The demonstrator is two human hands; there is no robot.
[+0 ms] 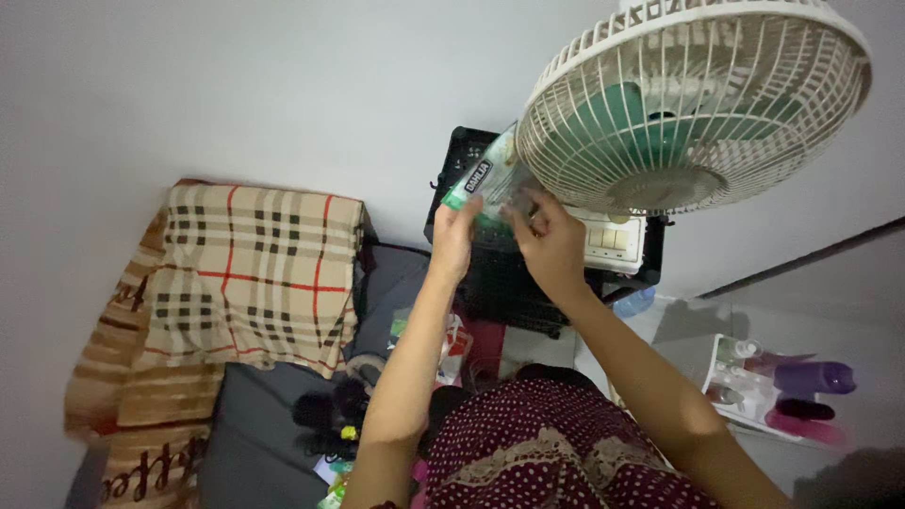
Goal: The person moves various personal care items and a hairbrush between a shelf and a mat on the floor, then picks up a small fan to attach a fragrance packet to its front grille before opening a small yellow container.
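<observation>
A plain white wall [236,85] stood behind a cream electric fan [693,104] with green blades. A tan plaid blanket [255,269] draped at left. A white rack [745,386] of bottles sat on the pale floor [811,302] in dim light.

Dim, flat indoor light with a cool grey cast.

The pale wall [283,85] darkens toward the left edge and corners, and no light source shows in view. Shadows are soft — a faint one lies on the floor beside the white caddy of bottles [754,386], which is blurred. The fan grille [693,104] reads fairly sharp, while the plaid blanket [255,269] looks slightly soft. Straight lines bow near the edges — wide-angle distortion. No glare anywhere.
</observation>
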